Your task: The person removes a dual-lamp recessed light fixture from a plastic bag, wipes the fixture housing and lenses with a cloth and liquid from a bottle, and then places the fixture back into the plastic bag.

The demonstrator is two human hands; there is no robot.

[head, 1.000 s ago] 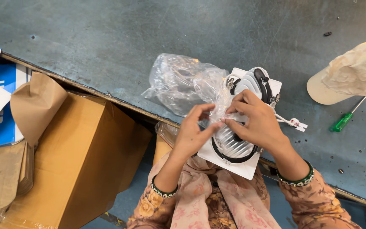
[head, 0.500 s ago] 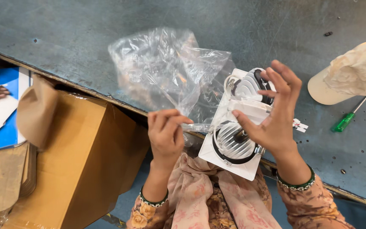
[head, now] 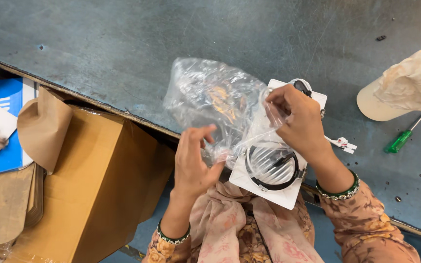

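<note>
Left hand (head: pixel 193 163) pinching crinkled clear plastic bag (head: pixel 215 100) mid-frame, right hand (head: pixel 296 119) gripping bag's edge over square white light fixture w/ black ring (head: pixel 271 170)

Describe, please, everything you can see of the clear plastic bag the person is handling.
The clear plastic bag is thin, crinkled film, glossy with reflections and see-through, puffed up and open rather than flat. It sits above the grey metal table, its lower end drawn toward the square white light fixture. The right hand grips its right edge over the fixture; the left hand pinches its lower edge between thumb and fingers. Part of the film drapes over the fixture's ribbed round centre. Whether anything lies inside cannot be told.
</note>
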